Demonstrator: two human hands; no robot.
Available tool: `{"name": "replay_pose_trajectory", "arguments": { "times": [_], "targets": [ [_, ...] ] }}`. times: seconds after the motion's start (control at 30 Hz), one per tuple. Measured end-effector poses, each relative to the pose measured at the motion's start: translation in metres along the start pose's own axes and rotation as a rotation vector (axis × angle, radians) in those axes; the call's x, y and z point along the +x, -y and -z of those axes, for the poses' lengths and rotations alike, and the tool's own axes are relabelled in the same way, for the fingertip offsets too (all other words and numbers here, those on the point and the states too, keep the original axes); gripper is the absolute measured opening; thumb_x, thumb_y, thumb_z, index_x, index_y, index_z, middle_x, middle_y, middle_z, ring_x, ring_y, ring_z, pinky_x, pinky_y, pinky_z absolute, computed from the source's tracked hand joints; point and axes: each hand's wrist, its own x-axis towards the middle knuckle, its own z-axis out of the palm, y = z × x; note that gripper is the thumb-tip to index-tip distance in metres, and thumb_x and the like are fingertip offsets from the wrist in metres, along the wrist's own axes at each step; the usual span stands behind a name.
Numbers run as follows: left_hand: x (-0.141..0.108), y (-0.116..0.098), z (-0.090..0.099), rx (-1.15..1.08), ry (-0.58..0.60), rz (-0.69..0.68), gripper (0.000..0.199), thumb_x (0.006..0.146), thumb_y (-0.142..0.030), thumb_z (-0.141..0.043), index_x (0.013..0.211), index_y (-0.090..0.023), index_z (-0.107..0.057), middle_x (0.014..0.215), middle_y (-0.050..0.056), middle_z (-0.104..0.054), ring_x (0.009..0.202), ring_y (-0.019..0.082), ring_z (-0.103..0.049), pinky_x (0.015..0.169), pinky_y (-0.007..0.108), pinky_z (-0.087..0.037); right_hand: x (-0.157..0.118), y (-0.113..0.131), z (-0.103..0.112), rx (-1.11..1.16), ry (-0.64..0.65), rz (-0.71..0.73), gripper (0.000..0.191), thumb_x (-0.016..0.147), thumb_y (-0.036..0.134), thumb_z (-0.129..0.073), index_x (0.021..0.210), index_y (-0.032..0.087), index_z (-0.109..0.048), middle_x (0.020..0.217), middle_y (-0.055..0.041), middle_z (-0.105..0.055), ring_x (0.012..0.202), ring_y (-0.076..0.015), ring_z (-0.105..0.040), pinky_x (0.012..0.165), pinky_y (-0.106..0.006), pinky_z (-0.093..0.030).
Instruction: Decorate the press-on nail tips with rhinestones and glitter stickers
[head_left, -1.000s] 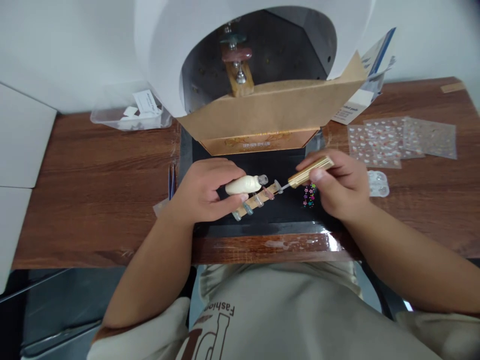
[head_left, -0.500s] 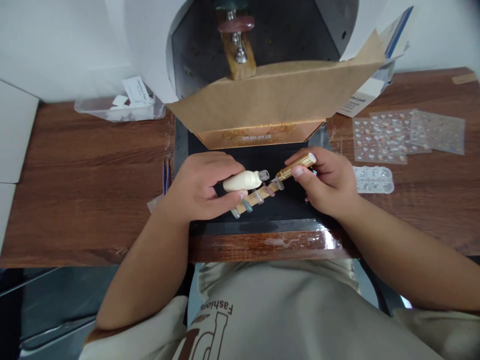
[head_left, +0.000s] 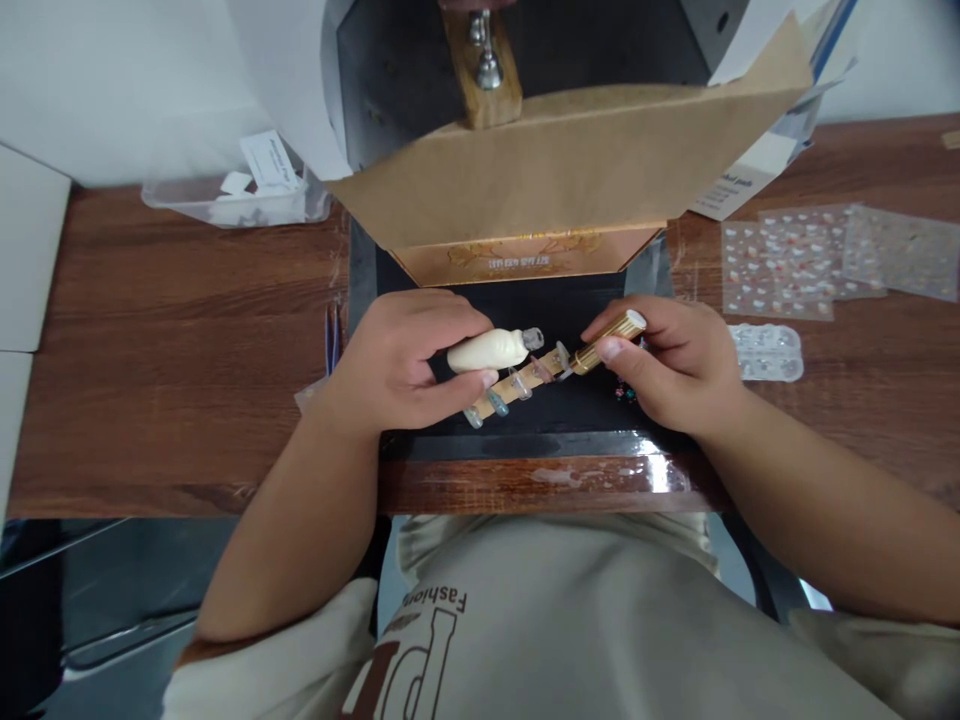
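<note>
My left hand (head_left: 416, 362) is closed around a cream-white nail polish bottle (head_left: 487, 351), its open grey neck pointing right. Just beneath lies a wooden strip (head_left: 540, 373) carrying several false nails, among them a blue-green nail (head_left: 496, 402) and a clear nail (head_left: 520, 383). The left thumb comes close to the strip; whether it grips it is hidden. Between the thumb and fingers of my right hand (head_left: 667, 360) is a gold ribbed polish brush cap (head_left: 611, 341). Its brush tip points down-left beside the strip's right end.
A tan cardboard box (head_left: 525, 262) stands behind the hands on a black mat (head_left: 585, 415). To the right lie sticker sheets (head_left: 780, 262) and a clear compartment case (head_left: 769, 352). At left are blue tweezers (head_left: 332, 340) and a clear plastic tub (head_left: 195, 205). Small charms (head_left: 624, 392) lie near my right hand.
The brush in my right hand has moved off the nail at the strip's right end, slightly right and down, baring its bristles. My left hand keeps the bottle. The view has shifted a little.
</note>
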Motion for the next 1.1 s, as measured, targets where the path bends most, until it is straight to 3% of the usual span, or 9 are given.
{"name": "replay_pose_trajectory", "arguments": {
  "times": [0.17,0.43,0.63,0.87,1.1],
  "targets": [
    [0.0005,0.0008,-0.0009,-0.010,0.001,-0.013,0.015,0.088,-0.034,-0.060,0.081,-0.022,-0.057,0.073,0.002,-0.065,0.066,0.016,-0.059,0.060,0.029,-0.044,-0.0006,-0.0010,-0.0045,0.027,-0.093,-0.034,0.017,0.093,0.036,-0.059,0.087,0.022,-0.067,0.071,0.0013,-0.069,0.061,-0.0118,-0.061,0.058,-0.026,-0.047],
    [-0.0014,0.0022,-0.0016,0.016,-0.005,0.013,0.016,0.088,-0.039,-0.057,0.083,-0.023,-0.059,0.073,0.002,-0.065,0.066,0.017,-0.059,0.061,0.031,-0.045,0.0001,-0.0014,-0.0014,-0.008,-0.029,-0.041,0.024,0.093,0.037,-0.058,0.076,0.023,-0.066,0.064,0.0019,-0.065,0.055,-0.0119,-0.058,0.053,-0.027,-0.045],
    [-0.0010,0.0006,0.0000,0.022,-0.008,0.005,0.015,0.088,-0.037,-0.058,0.083,-0.023,-0.059,0.072,0.002,-0.064,0.066,0.017,-0.059,0.061,0.031,-0.045,-0.0019,-0.0030,-0.0053,0.034,-0.106,-0.046,0.018,0.094,0.038,-0.058,0.087,0.024,-0.067,0.074,0.0008,-0.069,0.062,-0.0127,-0.061,0.057,-0.029,-0.048],
    [-0.0011,0.0003,0.0005,-0.001,-0.019,0.004,0.014,0.088,-0.036,-0.058,0.083,-0.023,-0.058,0.074,0.002,-0.065,0.066,0.017,-0.059,0.060,0.031,-0.045,-0.0023,-0.0035,-0.0010,-0.007,-0.016,0.014,0.019,0.093,0.035,-0.058,0.081,0.024,-0.067,0.063,0.0019,-0.065,0.056,-0.0126,-0.059,0.052,-0.028,-0.044],
    [-0.0008,-0.0017,0.0011,-0.004,-0.021,0.021,0.015,0.087,-0.036,-0.058,0.079,-0.023,-0.056,0.072,0.002,-0.064,0.065,0.017,-0.059,0.059,0.031,-0.044,-0.0067,-0.0034,-0.0035,0.054,-0.129,0.039,0.011,0.092,0.034,-0.061,0.097,0.027,-0.068,0.078,0.0007,-0.071,0.061,-0.0136,-0.063,0.058,-0.030,-0.049]
  ]
}}
